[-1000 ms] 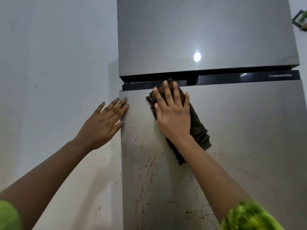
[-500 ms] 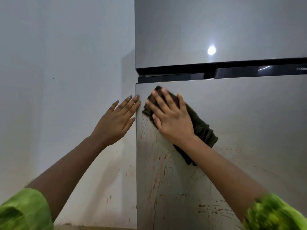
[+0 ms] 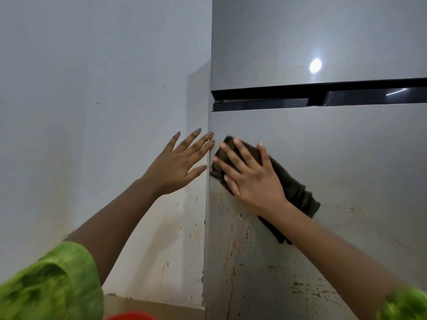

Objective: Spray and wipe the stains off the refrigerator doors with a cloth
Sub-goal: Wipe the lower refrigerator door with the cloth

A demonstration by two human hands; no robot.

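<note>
A grey two-door refrigerator fills the right half of the view; its lower door (image 3: 346, 158) carries reddish-brown streaks and spatter (image 3: 233, 248) down its left side and bottom. My right hand (image 3: 249, 176) lies flat with spread fingers on a dark olive cloth (image 3: 298, 195), pressing it against the lower door near its upper left corner. My left hand (image 3: 178, 165) is open with straight fingers, its fingertips touching the door's left edge. The upper door (image 3: 300, 38) looks unstained. No spray bottle is in view.
A pale wall (image 3: 92, 112) stands left of the refrigerator, with small reddish specks low near the fridge. A black handle recess (image 3: 312, 98) runs between the doors. A red object (image 3: 129, 316) peeks in at the bottom edge.
My right hand and the cloth have slid down the lower door, away from the handle recess, towards the left edge. The left hand keeps touching the door's edge. The view shifted left.
</note>
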